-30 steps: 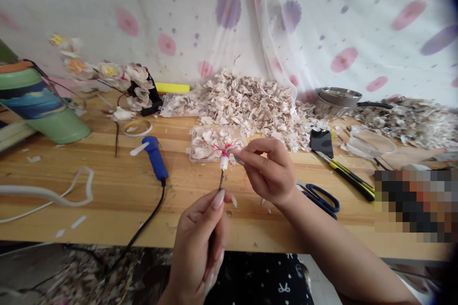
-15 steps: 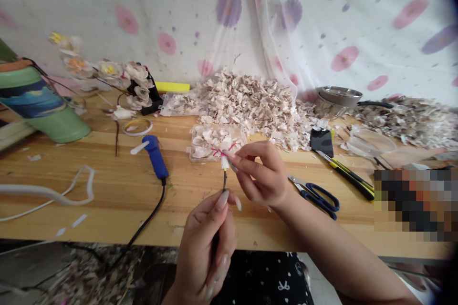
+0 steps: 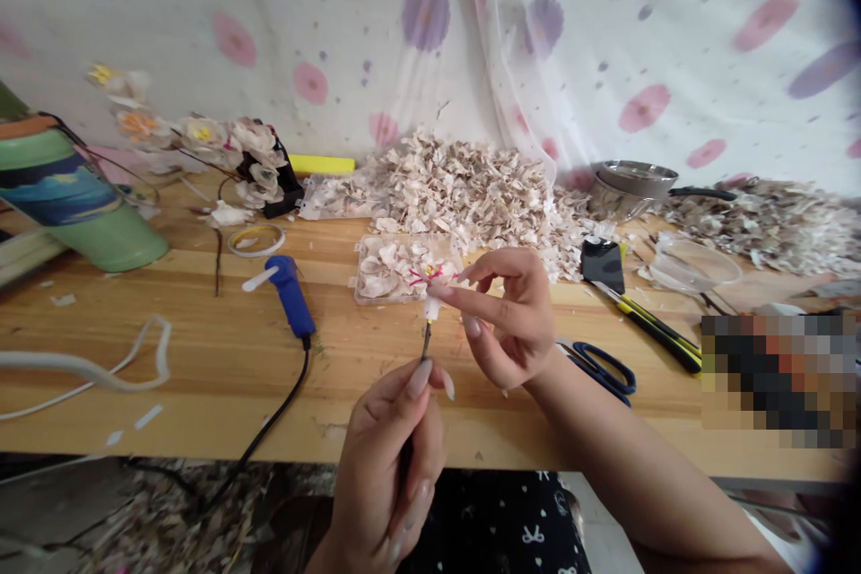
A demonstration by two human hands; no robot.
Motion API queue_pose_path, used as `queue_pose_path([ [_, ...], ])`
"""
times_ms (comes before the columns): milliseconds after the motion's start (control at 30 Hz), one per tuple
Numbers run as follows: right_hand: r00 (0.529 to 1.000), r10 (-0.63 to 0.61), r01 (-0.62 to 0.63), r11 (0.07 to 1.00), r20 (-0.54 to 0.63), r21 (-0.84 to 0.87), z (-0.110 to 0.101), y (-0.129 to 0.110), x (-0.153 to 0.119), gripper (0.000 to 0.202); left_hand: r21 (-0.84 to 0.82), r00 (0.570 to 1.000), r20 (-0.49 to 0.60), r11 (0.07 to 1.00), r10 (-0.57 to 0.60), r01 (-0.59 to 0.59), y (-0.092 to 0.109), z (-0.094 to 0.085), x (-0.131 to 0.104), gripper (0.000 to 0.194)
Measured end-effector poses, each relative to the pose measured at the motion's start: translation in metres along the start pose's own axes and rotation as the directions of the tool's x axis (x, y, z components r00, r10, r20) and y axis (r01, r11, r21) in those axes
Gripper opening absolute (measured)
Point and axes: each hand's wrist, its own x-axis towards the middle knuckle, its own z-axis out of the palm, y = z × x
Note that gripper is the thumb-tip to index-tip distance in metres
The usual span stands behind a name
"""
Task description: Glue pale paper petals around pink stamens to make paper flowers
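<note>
From where I'm standing, the person is working on a single flower head over the near half of the table (image 3: 202,413). The left hand (image 3: 390,457) is holding the dark stem (image 3: 426,339) upright, its fingers pinching it below the head. The right hand (image 3: 515,318) is hovering close beside the top, one fingertip touching the head while another finger is standing apart; whether it's gripping a petal or strand there, I can't tell.

As for progress, the stem is already bearing a white collar (image 3: 431,308), and pink strands (image 3: 415,276) are spreading above it. I'd judge this an early stage: the head is lacking the full ring of petals that the blossoms (image 3: 204,134) on the left are showing. The wrapping of petals seems to be what's left, though the fingers are hiding part of the head.

Just behind the head, a clear box (image 3: 360,294) is holding pale petals (image 3: 378,276), with a big petal heap (image 3: 464,188) rising beyond it. The blue glue gun (image 3: 294,298) is lying to the left and the scissors (image 3: 605,368) to the right, both out of the hands.
</note>
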Motion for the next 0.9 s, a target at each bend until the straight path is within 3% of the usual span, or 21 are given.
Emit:
queue_pose_path([
  [133,1.000,-0.010,0.010,1.000,0.014,0.000,0.000,0.000,0.003,0.038,0.079,1.000,-0.019,0.997,-0.015,0.017,0.000,-0.002,-0.002,0.022],
  [267,1.000,-0.004,0.004,1.000,0.015,0.028,0.000,-0.003,0.005,0.036,0.180,0.992,-0.128,0.984,0.012,0.012,-0.001,0.002,-0.006,0.029],
  [467,0.999,0.029,-0.031,0.995,0.024,0.092,0.000,-0.005,0.002,0.037,0.382,0.934,-0.331,0.924,0.132,0.005,-0.001,0.018,-0.014,0.041],
  [667,0.990,0.122,-0.135,0.965,0.069,0.226,-0.001,-0.009,0.005,0.035,0.426,0.911,-0.377,0.904,0.165,0.013,-0.002,0.021,-0.014,0.043],
  [800,0.938,0.317,-0.346,0.812,0.143,0.470,0.001,-0.005,0.006,0.023,0.360,0.929,-0.341,0.933,0.143,-0.012,-0.004,0.013,-0.010,0.044],
  [900,0.894,0.432,-0.399,0.640,0.122,0.656,0.004,0.003,0.004,0.019,0.313,0.941,-0.309,0.949,0.140,-0.038,-0.006,0.007,-0.006,0.042],
])
